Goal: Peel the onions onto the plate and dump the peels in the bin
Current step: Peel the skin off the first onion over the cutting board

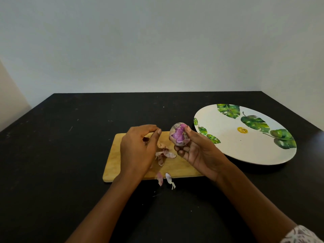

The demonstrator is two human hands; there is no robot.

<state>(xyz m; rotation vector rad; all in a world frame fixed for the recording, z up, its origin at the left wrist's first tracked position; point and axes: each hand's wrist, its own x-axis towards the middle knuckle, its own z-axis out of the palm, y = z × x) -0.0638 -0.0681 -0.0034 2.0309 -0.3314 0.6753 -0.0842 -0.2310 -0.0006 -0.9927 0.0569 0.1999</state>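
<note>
Head view: the right hand (pixel 198 153) grips a partly peeled onion (pixel 179 135), fingers (pixel 181 152) curled beneath it, thumb pressed on top. The left hand (pixel 138 148) hovers just left of the onion, fingers curled toward the thumb; whether they pinch anything cannot be told. Loose peels (pixel 164 155) lie on the cutting board (pixel 119 165) below both sets of fingers. The plate (pixel 228 148) sits on the table (pixel 61 155), right of the right-hand fingers.

Wearing a white, purplish-printed sleeve (pixel 300 235) on the right arm; leaving left hand (pixel 138 151) and right hand (pixel 201 155) bare.
</note>
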